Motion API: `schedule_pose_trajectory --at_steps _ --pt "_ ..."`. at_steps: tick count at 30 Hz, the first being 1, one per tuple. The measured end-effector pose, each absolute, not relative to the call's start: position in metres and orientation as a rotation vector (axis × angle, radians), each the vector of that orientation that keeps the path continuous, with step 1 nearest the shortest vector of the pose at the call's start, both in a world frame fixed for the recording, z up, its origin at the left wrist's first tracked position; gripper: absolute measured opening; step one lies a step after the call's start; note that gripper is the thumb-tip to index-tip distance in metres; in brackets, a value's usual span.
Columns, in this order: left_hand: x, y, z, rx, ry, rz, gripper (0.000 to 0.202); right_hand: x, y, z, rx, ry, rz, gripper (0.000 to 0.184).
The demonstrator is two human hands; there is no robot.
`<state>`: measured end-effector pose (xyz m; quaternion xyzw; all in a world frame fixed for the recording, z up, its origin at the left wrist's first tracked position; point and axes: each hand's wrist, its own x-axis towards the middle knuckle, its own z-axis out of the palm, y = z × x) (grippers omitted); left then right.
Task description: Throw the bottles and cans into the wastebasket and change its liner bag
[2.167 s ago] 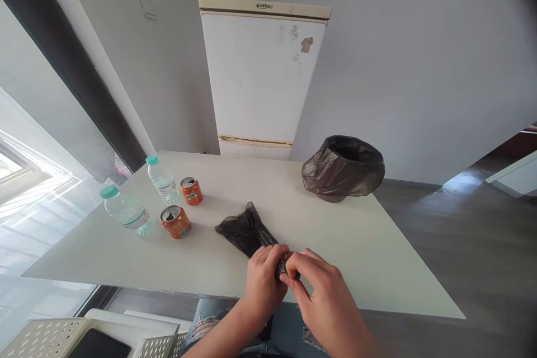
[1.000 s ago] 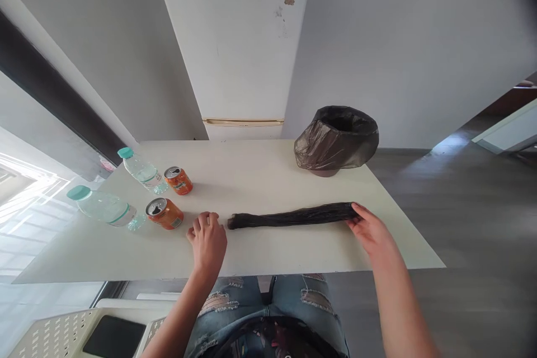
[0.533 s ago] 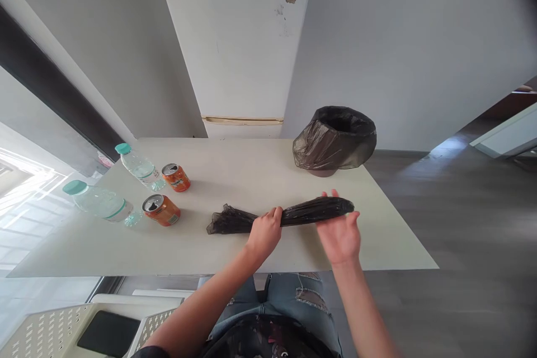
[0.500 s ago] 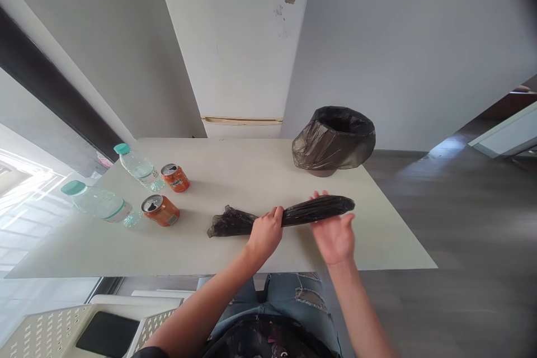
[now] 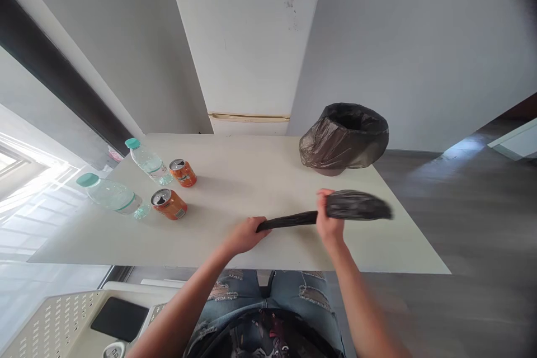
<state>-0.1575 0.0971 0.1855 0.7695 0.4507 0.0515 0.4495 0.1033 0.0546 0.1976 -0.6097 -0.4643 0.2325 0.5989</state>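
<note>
A black plastic bag (image 5: 293, 220), gathered lengthwise into a narrow strip, is stretched between my two hands above the table. My left hand (image 5: 246, 234) is closed around its left end. Farther along, my right hand (image 5: 329, 222) has its fingers wrapped round the bag, and the loose far part puffs out to the right, smeared by motion. Behind my right hand stands a bin lined with a black bag (image 5: 344, 137), its mouth facing up. To the left of my left hand are two orange cans (image 5: 169, 205) and two clear bottles with teal caps (image 5: 113, 194).
The white table (image 5: 235, 165) ends close to my legs. Beyond it stands a white fridge (image 5: 247, 39) against the grey wall. At lower left, a cream perforated tray (image 5: 62, 313) holds a dark phone-like slab (image 5: 119, 318).
My right hand has gone from an open palm under the bag to a grip around it. My left hand has moved left to the bag's end, and the bag is pulled taut between them.
</note>
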Motion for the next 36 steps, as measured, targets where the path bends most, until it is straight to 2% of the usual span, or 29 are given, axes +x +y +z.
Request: schedule_pose_trajectory --at_steps 1,4,6,10,12,14,17,20,23,25,29,36 --pt "-0.161 0.099 0.185 1.82 1.089 0.134 0.024 0.101 0.054 0.2 -1.516 -1.392 0.485 0.012" --pt "-0.165 0.102 0.181 1.601 1.081 0.181 0.037 0.087 0.053 0.208 -1.768 -2.197 0.339 0.034" --pt "-0.166 0.102 0.178 1.507 1.104 0.226 0.048 0.078 0.055 0.212 -1.917 -2.404 0.223 0.041" --pt "-0.167 0.098 0.185 1.454 1.185 0.333 0.068 0.07 0.059 0.211 -2.036 -2.464 0.112 0.037" --pt "-0.166 0.092 0.193 1.603 1.296 0.457 0.066 0.067 0.06 0.207 -2.037 -2.467 0.12 0.03" --pt "-0.162 0.084 0.2 1.887 1.492 0.638 0.054 0.063 0.062 0.203 -2.021 -2.473 0.137 0.026" --pt "-0.154 0.072 0.199 2.394 1.485 0.73 0.047 0.059 0.063 0.2 -1.997 -2.476 0.155 0.029" --pt "-0.15 0.068 0.181 2.695 1.192 0.538 0.052 0.065 0.06 0.202 -1.885 -2.506 0.229 0.04" --pt "-0.152 0.073 0.16 2.785 1.23 0.426 0.048 0.076 0.052 0.208 -1.576 -2.606 0.391 0.061" --pt "-0.156 0.08 0.154 2.809 1.26 0.39 0.046 0.079 0.046 0.21 -1.476 -2.587 0.372 0.076" --pt "-0.162 0.09 0.157 2.882 1.208 0.306 0.04 0.065 0.045 0.198 -1.508 -2.467 0.125 0.06" --pt "-0.187 0.101 0.169 2.936 1.256 0.151 0.049 0.06 0.051 0.158 -1.61 -2.556 0.189 0.061"
